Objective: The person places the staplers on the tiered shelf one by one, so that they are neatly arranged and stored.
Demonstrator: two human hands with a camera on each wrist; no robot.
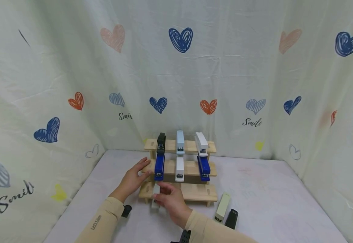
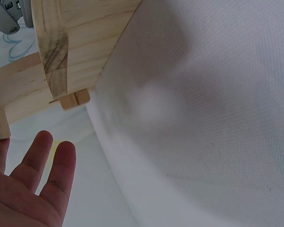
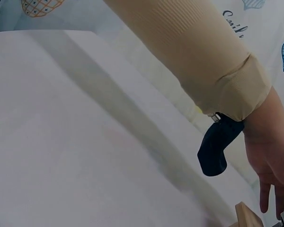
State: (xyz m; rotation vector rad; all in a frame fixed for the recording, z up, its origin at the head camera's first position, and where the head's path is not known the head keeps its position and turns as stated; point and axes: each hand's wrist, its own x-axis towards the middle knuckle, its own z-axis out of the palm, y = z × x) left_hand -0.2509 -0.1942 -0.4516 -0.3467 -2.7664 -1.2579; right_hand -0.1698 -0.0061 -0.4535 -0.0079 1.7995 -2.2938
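My right hand [image 1: 173, 204] pinches a light grey stapler [image 1: 156, 193] at the left end of the bottom tier of a wooden rack [image 1: 191, 191]. Part of that stapler hides behind the fingers. Its near end sticks out past the tier's front edge. My left hand [image 1: 132, 182], fingers extended, touches the left end of the middle tier; in the left wrist view its fingertips [image 2: 66, 151] show beside the wood. Just right of the left hand, a dark blue stapler [image 1: 159, 167] lies on the middle tier, below a black stapler [image 1: 161, 141] on the top tier.
Further right, the top tier bears a light blue stapler [image 1: 180, 140] and a white stapler [image 1: 201, 141]. On the middle tier lie another white stapler [image 1: 180, 167] and a blue stapler [image 1: 204, 167]. A pale green stapler [image 1: 223, 206] and a black one rest on the white table [image 1: 261, 199].
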